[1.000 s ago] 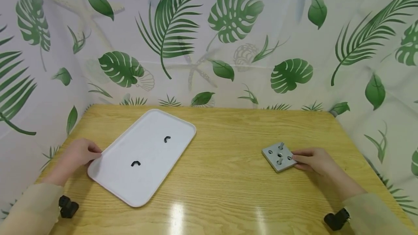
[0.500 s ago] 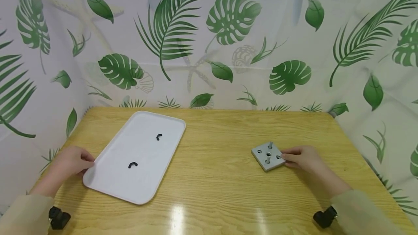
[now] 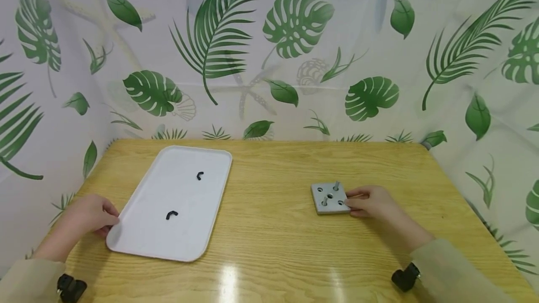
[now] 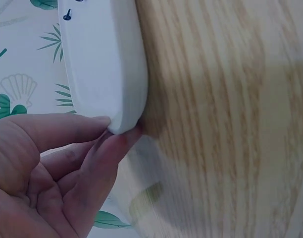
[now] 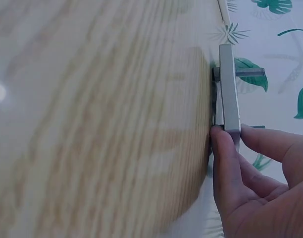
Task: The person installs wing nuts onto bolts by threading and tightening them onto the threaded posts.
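On the left side of the table lies a white tray (image 3: 168,242) with two small black wing nuts, one nearer (image 3: 171,215) and one farther (image 3: 200,176). My left hand (image 3: 90,214) pinches the tray's near left corner between thumb and fingers, as the left wrist view shows too. To the right, my right hand (image 3: 372,202) pinches the edge of a square grey metal plate (image 3: 332,207). Two bolts stand up from the plate, among several round holes. In the right wrist view the plate (image 5: 229,94) is seen edge-on, with bolt ends protruding on both faces.
The wooden table (image 3: 269,242) has its far edge against a leaf-printed cloth (image 3: 261,60), which also rises at both sides. Bare wood lies between the tray and the plate. A black wrist camera (image 3: 406,277) sits below the right sleeve.
The tray has turned and shifted left under my left hand, its long sides now standing steeper. My right hand has brought the metal plate leftward and rotated it a little.
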A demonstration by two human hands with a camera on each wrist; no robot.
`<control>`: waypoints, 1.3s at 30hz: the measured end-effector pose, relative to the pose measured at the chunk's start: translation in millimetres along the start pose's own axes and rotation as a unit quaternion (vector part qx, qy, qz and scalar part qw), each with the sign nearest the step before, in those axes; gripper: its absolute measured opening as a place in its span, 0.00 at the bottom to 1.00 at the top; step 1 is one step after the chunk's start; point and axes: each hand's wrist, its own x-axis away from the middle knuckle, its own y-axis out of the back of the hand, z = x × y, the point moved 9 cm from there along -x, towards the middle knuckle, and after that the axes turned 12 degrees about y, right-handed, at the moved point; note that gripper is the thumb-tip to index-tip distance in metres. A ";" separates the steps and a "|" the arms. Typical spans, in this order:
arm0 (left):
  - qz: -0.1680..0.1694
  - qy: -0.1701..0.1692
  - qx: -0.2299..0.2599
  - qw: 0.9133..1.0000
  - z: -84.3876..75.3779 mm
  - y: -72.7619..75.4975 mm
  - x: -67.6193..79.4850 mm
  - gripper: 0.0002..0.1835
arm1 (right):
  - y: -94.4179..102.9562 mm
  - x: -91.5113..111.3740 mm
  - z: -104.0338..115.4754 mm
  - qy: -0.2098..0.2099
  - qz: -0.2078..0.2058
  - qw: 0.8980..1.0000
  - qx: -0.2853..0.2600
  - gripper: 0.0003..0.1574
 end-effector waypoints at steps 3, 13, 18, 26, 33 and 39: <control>0.011 0.011 0.002 1.000 0.1 -1.4 0.8 0.09 | -6.2 -1.8 3.4 0.001 0.002 1.000 -0.001 0.31; 0.025 0.020 -0.002 0.999 -0.7 -4.3 3.4 0.10 | -28.0 -6.3 14.3 0.015 0.011 1.000 0.015 0.28; 0.039 0.016 0.003 0.999 -1.1 -7.6 3.6 0.09 | -40.6 -7.3 19.4 0.020 0.012 1.000 0.016 0.26; 0.054 0.023 0.014 0.998 0.5 -13.2 2.3 0.08 | -57.8 -8.8 19.7 0.017 0.003 1.000 0.001 0.24; 0.054 0.023 0.016 0.998 0.0 -13.6 1.2 0.08 | -71.3 -9.1 22.7 0.010 0.001 1.000 -0.019 0.24; 0.045 0.024 0.011 0.999 -0.8 -12.3 1.9 0.09 | -83.2 -10.6 30.3 0.018 0.004 0.999 -0.031 0.23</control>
